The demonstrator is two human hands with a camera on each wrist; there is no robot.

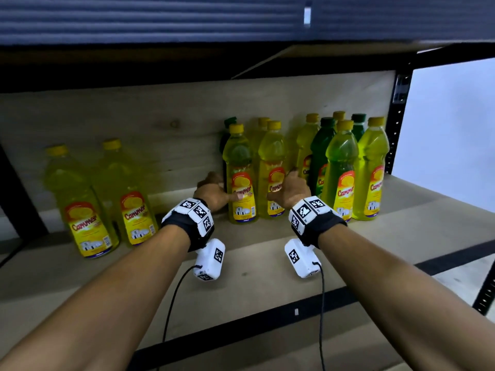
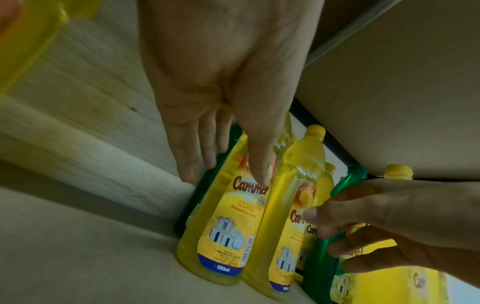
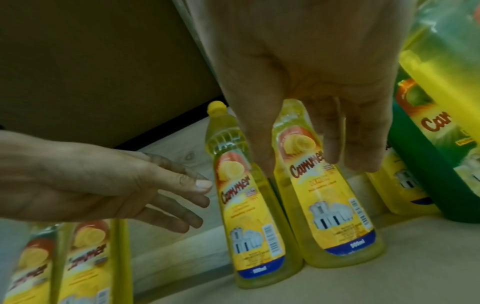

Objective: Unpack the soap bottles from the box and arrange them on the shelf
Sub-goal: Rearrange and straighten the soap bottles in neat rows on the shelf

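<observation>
Two yellow soap bottles stand side by side on the shelf. My left hand is at the left flank of the left bottle, fingers straight, thumb across its label. In the left wrist view that hand lies over the same bottle. My right hand hovers at the right side of the other bottle, fingers relaxed and holding nothing. The right wrist view shows that hand in front of the bottle. No box is in view.
Two more yellow bottles stand apart at the left. Several yellow and green bottles crowd the right end by the black upright. A dark green bottle stands behind. The upper shelf hangs low overhead.
</observation>
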